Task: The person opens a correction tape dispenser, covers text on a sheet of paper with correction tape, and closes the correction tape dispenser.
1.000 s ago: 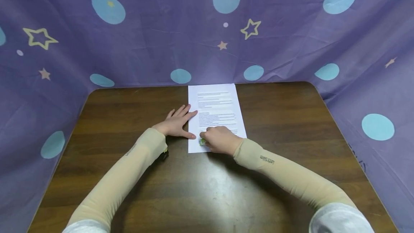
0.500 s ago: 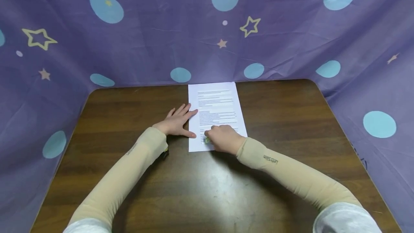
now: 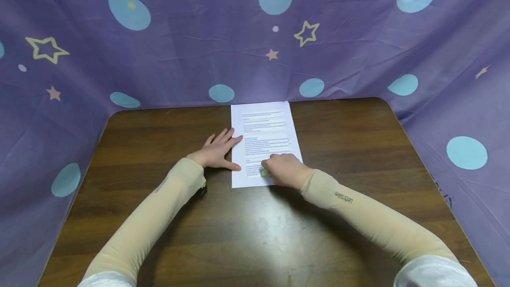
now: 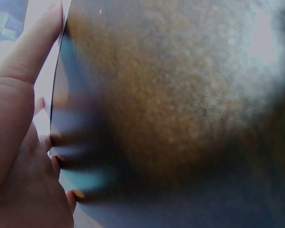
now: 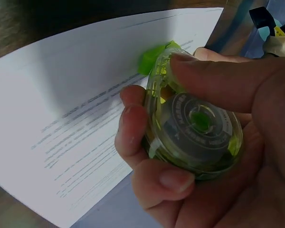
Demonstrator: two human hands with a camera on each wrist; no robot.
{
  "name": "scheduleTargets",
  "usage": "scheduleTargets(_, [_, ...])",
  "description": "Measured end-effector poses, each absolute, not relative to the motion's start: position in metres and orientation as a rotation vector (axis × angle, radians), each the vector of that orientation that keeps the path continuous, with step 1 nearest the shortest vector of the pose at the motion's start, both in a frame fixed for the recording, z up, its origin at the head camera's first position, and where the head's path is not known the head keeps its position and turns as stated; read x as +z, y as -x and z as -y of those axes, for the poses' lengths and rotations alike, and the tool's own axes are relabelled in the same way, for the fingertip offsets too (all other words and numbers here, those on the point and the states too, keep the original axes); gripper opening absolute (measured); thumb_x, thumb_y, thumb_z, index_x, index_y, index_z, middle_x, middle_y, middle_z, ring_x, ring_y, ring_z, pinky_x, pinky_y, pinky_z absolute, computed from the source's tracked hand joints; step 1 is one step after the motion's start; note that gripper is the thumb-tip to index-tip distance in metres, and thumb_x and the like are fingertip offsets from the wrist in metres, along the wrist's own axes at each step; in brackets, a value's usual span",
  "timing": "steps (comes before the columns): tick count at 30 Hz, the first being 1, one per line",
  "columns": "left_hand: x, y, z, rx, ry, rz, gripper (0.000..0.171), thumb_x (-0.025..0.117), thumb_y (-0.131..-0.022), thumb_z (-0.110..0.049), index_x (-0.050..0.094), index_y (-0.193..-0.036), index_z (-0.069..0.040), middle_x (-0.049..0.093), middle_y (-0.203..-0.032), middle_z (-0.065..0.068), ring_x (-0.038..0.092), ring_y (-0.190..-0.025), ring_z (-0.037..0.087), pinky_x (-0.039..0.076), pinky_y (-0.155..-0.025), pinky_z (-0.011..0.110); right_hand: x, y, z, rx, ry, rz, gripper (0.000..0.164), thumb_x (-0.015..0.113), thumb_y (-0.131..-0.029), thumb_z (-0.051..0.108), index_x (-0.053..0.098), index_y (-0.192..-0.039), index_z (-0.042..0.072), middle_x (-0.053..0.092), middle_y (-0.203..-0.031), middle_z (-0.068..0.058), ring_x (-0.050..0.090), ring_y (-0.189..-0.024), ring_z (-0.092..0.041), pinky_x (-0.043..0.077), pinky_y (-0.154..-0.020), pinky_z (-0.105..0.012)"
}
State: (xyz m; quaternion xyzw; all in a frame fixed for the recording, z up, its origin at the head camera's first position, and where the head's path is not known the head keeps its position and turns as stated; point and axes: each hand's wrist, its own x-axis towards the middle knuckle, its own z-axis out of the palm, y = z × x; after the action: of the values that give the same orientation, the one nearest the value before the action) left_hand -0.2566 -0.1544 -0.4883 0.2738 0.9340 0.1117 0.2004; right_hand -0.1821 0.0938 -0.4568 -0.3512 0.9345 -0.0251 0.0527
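Observation:
A white printed sheet of paper (image 3: 267, 145) lies on the table, its far edge close to the curtain. My left hand (image 3: 217, 152) rests with spread fingers at the sheet's left edge; thumb and index fingertips are on the paper. Over the lower part of the page, my right hand (image 3: 287, 169) grips a clear and green correction tape (image 5: 194, 118). In the right wrist view, thumb and fingers curl round its round body. Its green tip (image 5: 154, 59) is at the printed lines; whether it touches the paper cannot be told. The left wrist view shows the left thumb (image 4: 35, 45) along the paper's edge.
The brown wooden table (image 3: 247, 242) extends on both sides of the sheet and in front of it. A purple curtain (image 3: 179, 56) with stars and blue spots stands behind the table and at both sides. Light glares off the near tabletop.
My right hand has moved to the right across the lower lines with the correction tape, uncovering more print at left. The left hand and the sheet stay in place.

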Motion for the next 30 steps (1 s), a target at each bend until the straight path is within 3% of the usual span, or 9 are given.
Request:
scheduleTargets(5, [-0.488, 0.257, 0.155, 0.294, -0.760, -2.618, 0.106, 0.064, -0.072, -0.069, 0.011, -0.152, -0.024, -0.005, -0.157, 0.011, -0.006, -0.143, 0.031, 0.002, -0.109, 0.059, -0.457, 0.184, -0.103, -0.094, 1.046, -2.847, 0.008, 0.067, -0.078, 0.011, 0.061, -0.076, 0.016, 0.055, -0.066, 0.000, 0.052, -0.058, -0.017, 0.044, -0.050, -0.038])
scheduleTargets(12, [-0.488, 0.254, 0.152, 0.300, -0.771, -2.622, 0.106, 0.066, -0.071, -0.067, 0.014, -0.152, -0.023, -0.003, -0.157, 0.013, -0.004, -0.143, 0.033, 0.004, -0.108, 0.061, -0.460, 0.185, -0.115, -0.117, 0.962, -2.836, 0.017, 0.064, -0.080, 0.013, 0.055, -0.068, 0.021, 0.052, -0.062, 0.006, 0.050, -0.061, -0.012, 0.040, -0.065, -0.046])
scheduleTargets(17, [-0.489, 0.252, 0.154, 0.296, -0.758, -2.623, 0.107, 0.066, -0.070, -0.068, 0.013, -0.152, -0.023, -0.002, -0.157, 0.012, -0.003, -0.143, 0.033, 0.004, -0.108, 0.060, -0.459, 0.189, -0.122, -0.205, 0.875, -2.759, 0.021, 0.064, -0.079, 0.011, 0.052, -0.065, 0.021, 0.048, -0.059, 0.006, 0.047, -0.059, -0.014, 0.036, -0.060, -0.043])
scheduleTargets(23, [-0.489, 0.252, 0.155, 0.327, -0.768, -2.629, 0.106, 0.067, -0.070, -0.067, 0.015, -0.152, -0.022, -0.001, -0.157, 0.014, -0.002, -0.143, 0.034, 0.004, -0.108, 0.060, -0.456, 0.200, -0.130, -0.339, 0.864, -2.625, 0.004, 0.068, -0.079, 0.013, 0.065, -0.080, 0.017, 0.054, -0.069, 0.006, 0.047, -0.063, -0.013, 0.037, -0.054, -0.032])
scheduleTargets(30, [-0.490, 0.254, 0.154, 0.350, -0.773, -2.620, 0.102, 0.063, -0.074, -0.066, 0.014, -0.152, -0.022, -0.001, -0.157, 0.013, -0.004, -0.143, 0.033, 0.001, -0.108, 0.060, -0.456, 0.211, -0.137, -0.436, 0.909, -2.530, 0.015, 0.069, -0.080, 0.014, 0.070, -0.094, 0.010, 0.064, -0.084, 0.003, 0.052, -0.071, -0.013, 0.044, -0.068, -0.029])
